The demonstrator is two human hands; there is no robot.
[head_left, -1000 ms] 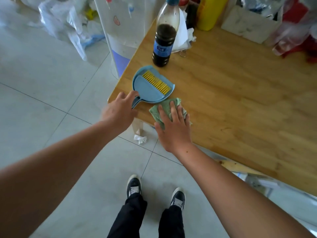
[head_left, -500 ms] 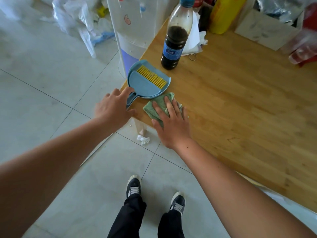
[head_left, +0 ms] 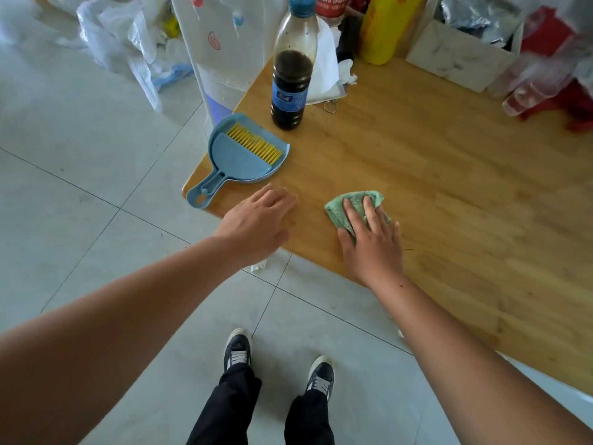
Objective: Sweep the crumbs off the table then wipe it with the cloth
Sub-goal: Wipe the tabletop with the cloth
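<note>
One flat right hand point(head_left: 373, 248) presses the green cloth point(head_left: 335, 213) onto the tabletop point(head_left: 417, 175) near its front edge, the left hand point(head_left: 256, 224) loose and empty beside the dustpan point(head_left: 240, 162), so wiping seems in hand, and next the cloth needs dragging across bare wood.

Soft, even daylight fills the wide-angle view, the pale floor point(head_left: 80, 155) nearly washed out, a faint shadow on the table point(head_left: 449, 194) beside the slightly smeared left hand point(head_left: 256, 220), the corners bent and blurry.
</note>
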